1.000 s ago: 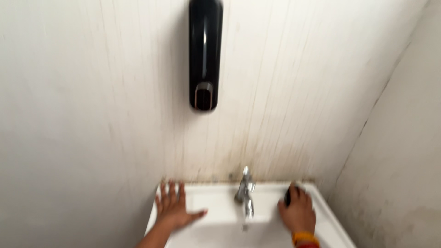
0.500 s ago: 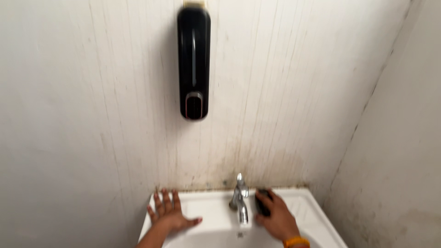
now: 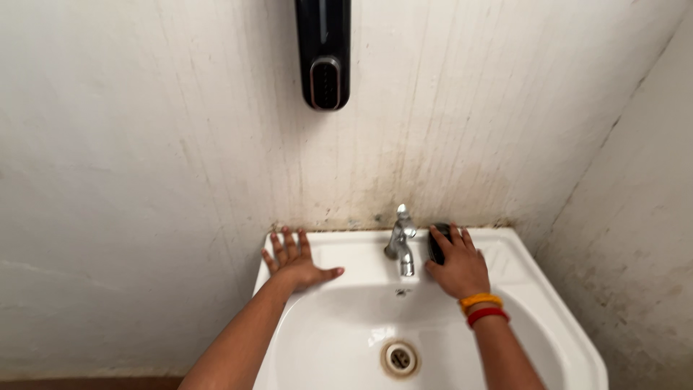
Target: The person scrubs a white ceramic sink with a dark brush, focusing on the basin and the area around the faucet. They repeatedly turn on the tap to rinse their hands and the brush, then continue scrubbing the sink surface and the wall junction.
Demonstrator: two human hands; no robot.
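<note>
White sink (image 3: 548, 318) under a stained wall (image 3: 144, 144), black dispenser (image 3: 323, 54) at 12 o'clock. Right hand (image 3: 456, 266), fingers clenched on a dark scrubber (image 3: 435, 242) beside the tap (image 3: 401, 242). Left hand (image 3: 296, 263) flat on the rim, fingers released.

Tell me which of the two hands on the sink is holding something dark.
The right hand, the one with orange and red bands at the wrist, presses a dark scrubber beside the tap. The left hand lies flat and empty on the sink rim.

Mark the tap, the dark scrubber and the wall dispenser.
tap (image 3: 401, 245), head view, on the metal body above the spout.
dark scrubber (image 3: 435, 242), head view, on the part showing beside the right hand's fingers.
wall dispenser (image 3: 323, 54), head view, on its black front.
</note>
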